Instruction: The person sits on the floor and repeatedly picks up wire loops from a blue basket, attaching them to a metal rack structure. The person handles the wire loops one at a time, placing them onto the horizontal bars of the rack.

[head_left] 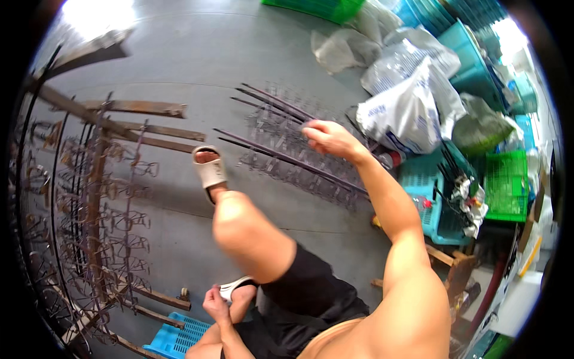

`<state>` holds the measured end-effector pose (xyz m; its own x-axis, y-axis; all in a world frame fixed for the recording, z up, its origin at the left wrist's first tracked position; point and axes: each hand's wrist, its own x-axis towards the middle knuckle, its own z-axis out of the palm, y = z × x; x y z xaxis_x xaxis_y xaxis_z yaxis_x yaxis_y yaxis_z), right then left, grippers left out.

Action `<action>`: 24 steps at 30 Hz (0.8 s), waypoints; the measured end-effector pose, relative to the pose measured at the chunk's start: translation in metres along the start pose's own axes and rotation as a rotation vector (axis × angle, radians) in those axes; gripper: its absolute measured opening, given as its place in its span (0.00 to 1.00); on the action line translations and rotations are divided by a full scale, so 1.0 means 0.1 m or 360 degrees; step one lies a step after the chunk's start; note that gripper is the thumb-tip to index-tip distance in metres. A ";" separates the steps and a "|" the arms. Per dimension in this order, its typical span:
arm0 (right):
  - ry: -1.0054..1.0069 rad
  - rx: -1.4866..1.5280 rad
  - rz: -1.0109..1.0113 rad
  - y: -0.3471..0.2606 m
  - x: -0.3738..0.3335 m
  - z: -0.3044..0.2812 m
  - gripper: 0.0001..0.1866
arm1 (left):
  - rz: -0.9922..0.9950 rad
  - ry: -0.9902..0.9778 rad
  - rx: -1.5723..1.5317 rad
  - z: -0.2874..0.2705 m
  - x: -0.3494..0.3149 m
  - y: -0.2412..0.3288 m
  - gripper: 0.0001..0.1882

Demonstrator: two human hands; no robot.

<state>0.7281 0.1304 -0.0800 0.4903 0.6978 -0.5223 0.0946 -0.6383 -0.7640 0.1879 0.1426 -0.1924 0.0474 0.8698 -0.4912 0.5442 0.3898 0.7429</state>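
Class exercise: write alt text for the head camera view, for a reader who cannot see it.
A seated person's right hand reaches forward onto long dark metal rods with rows of small wire hooks lying on the grey concrete floor. The left hand rests low by a white sandal, near a rusty metal hook rack; white plastic bags and turquoise plastic crates stand at right.

White plastic bags (402,110) beside teal crates (460,54)

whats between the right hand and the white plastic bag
Head view: only a short stretch of grey floor and dark rod ends between right hand and white plastic bag.
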 end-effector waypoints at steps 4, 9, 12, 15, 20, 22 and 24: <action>0.0867 -0.0501 0.0394 2.18 -1.01 -0.59 0.15 | -0.0218 -0.0084 -0.0137 -0.10 -0.07 -0.14 0.20; 0.0919 -0.0741 0.1055 3.54 -1.06 -0.30 0.16 | -0.0170 -0.0390 0.0143 -0.29 0.06 -0.15 0.08; 0.0652 -0.0935 0.1051 3.84 -0.89 -0.21 0.29 | -0.0273 -0.0364 0.0310 -0.39 0.11 0.05 0.09; 0.0394 -0.0993 0.1103 4.12 -0.83 -0.19 0.27 | -0.0334 -0.0334 0.0440 -0.37 0.04 0.29 0.14; 0.0149 -0.0575 0.0599 3.94 -1.17 -0.39 0.32 | -0.0386 -0.0274 0.0501 -0.50 -0.12 0.13 0.15; 0.0187 -0.0620 0.0699 3.49 -1.31 -0.36 0.33 | -0.0399 -0.0285 0.0513 -0.48 -0.21 0.11 0.15; 0.0137 -0.0691 0.0844 3.38 -1.20 -0.25 0.34 | -0.0417 -0.0276 0.0517 -0.43 -0.25 0.13 0.16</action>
<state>0.7226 -0.1774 -0.2661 0.6317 0.2387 -0.7375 0.1528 -0.9711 -0.1834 0.1576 0.1390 -0.1511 -0.0024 0.6798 -0.7333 0.7898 0.4511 0.4156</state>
